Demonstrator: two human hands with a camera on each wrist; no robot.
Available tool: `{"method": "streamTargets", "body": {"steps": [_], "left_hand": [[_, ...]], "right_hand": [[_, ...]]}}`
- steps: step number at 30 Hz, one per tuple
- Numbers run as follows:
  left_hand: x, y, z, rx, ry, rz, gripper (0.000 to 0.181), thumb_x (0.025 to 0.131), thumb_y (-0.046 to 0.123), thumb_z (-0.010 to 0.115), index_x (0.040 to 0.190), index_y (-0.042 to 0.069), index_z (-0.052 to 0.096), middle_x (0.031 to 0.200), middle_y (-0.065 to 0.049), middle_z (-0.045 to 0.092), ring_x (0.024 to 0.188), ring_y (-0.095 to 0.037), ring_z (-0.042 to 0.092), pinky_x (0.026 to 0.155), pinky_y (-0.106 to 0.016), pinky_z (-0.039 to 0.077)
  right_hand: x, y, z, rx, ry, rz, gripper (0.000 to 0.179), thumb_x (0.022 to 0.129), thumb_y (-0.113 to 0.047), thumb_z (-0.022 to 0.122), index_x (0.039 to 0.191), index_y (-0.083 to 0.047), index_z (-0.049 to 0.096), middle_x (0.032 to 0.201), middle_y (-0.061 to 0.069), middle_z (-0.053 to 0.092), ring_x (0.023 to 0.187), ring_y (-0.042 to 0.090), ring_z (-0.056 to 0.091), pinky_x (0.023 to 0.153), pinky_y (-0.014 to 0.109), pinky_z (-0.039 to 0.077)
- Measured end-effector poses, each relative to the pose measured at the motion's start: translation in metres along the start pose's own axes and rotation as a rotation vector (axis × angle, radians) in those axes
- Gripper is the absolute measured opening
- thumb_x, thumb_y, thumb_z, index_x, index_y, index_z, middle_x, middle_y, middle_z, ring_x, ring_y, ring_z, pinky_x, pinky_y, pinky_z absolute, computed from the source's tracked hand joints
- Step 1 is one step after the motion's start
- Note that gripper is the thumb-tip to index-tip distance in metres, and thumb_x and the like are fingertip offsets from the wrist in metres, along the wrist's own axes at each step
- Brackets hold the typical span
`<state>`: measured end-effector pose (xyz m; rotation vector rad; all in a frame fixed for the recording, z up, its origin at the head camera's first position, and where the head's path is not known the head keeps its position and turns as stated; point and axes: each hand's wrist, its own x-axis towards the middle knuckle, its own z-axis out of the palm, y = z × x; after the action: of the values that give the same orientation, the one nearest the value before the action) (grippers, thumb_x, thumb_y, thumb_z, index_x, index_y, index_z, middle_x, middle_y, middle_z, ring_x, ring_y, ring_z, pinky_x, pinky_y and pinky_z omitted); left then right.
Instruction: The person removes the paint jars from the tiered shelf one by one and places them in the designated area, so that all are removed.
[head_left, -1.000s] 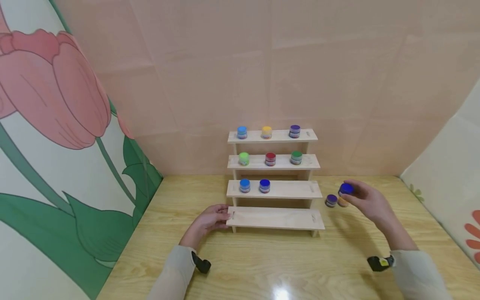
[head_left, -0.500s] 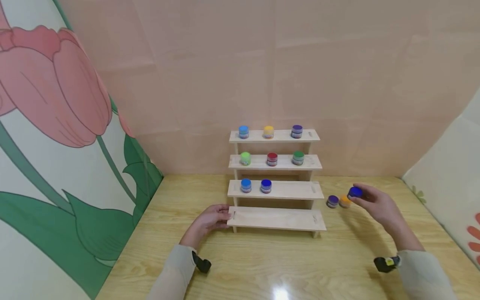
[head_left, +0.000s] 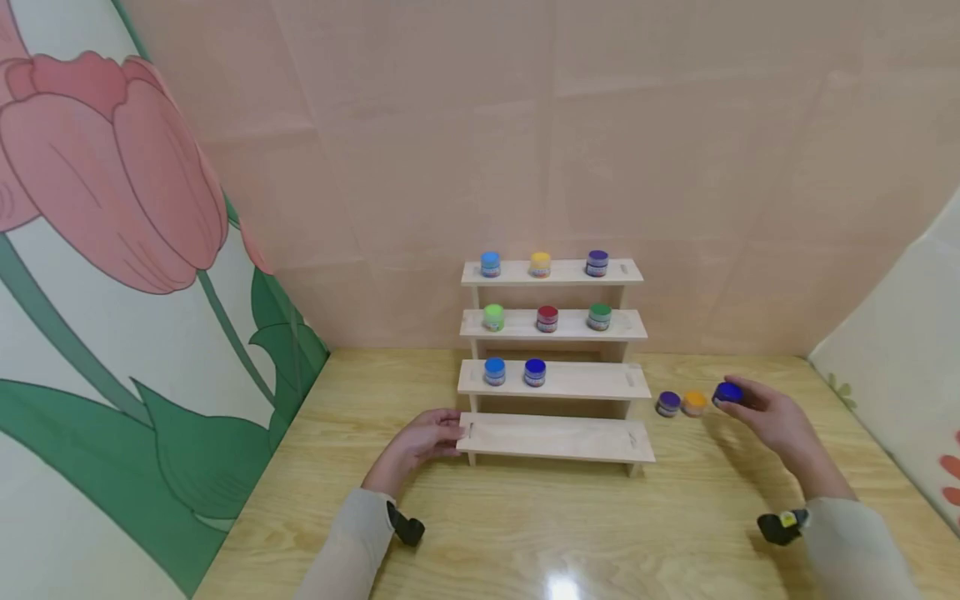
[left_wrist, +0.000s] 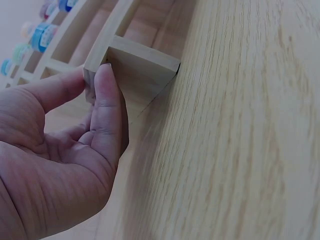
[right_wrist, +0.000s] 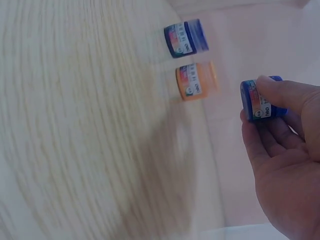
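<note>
My left hand (head_left: 420,439) pinches the left end of the lowest board of a stepped wooden rack (head_left: 555,437); the left wrist view shows thumb and finger on either side of the board's end (left_wrist: 91,82). To the right of the rack, my right hand (head_left: 772,417) holds a dark blue paint jar (right_wrist: 260,99) between thumb and fingers. In the right wrist view this jar hangs apart from the table. Beside it on the table stand an orange paint jar (head_left: 694,404) and a purple paint jar (head_left: 668,404), close together.
On the rack's top step stand light blue (head_left: 491,265), yellow (head_left: 540,265) and purple jars (head_left: 597,263). The second step carries light green (head_left: 493,317), red (head_left: 547,318) and green jars (head_left: 599,317). Two blue jars (head_left: 535,372) are on the third. A pink-covered wall (head_left: 405,183) rises behind.
My right hand has moved right and slightly toward me with the dark blue jar, uncovering the orange jar. The left hand keeps its grip on the rack.
</note>
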<state>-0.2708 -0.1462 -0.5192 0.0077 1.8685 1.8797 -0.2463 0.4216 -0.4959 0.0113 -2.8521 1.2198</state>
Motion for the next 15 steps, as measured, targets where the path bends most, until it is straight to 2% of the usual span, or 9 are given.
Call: {"method": "streamTargets", "body": {"steps": [2,4,8,15], "left_hand": [[0.000,0.001,0.000,-0.006,0.000,-0.002,0.050,0.097,0.001,0.064,0.142,-0.011,0.046,0.119,-0.016,0.063,0.089,-0.018,0.066,0.069,-0.026,0.059],[0.000,0.001,0.000,-0.001,0.002,0.001,0.050,0.097,0.001,0.064,0.142,-0.011,0.046,0.120,-0.016,0.063,0.089,-0.018,0.066,0.069,-0.026,0.059],[-0.001,0.002,0.000,0.006,0.006,-0.003,0.051,0.097,0.002,0.065,0.142,-0.010,0.046,0.121,-0.017,0.063,0.091,-0.019,0.066,0.070,-0.027,0.060],[-0.002,0.003,0.001,0.009,0.001,-0.009,0.051,0.096,0.002,0.066,0.141,-0.011,0.046,0.120,-0.016,0.064,0.090,-0.018,0.066,0.071,-0.028,0.060]], "right_hand": [[0.002,0.002,0.000,0.030,-0.007,0.011,0.078,0.100,-0.047,0.060,0.156,0.000,0.032,0.145,0.038,0.044,0.128,0.054,0.046,0.071,0.010,0.047],[0.004,0.005,0.001,0.044,-0.010,0.015,0.079,0.100,-0.047,0.060,0.155,0.001,0.032,0.145,0.038,0.043,0.128,0.053,0.046,0.070,0.006,0.044],[0.008,0.012,0.003,0.056,-0.007,0.017,0.078,0.100,-0.045,0.061,0.154,0.004,0.033,0.145,0.039,0.042,0.127,0.052,0.046,0.071,0.005,0.044],[0.015,0.024,0.005,0.058,-0.013,0.057,0.079,0.100,-0.045,0.061,0.155,0.003,0.031,0.146,0.042,0.038,0.131,0.058,0.041,0.070,0.005,0.040]]}}
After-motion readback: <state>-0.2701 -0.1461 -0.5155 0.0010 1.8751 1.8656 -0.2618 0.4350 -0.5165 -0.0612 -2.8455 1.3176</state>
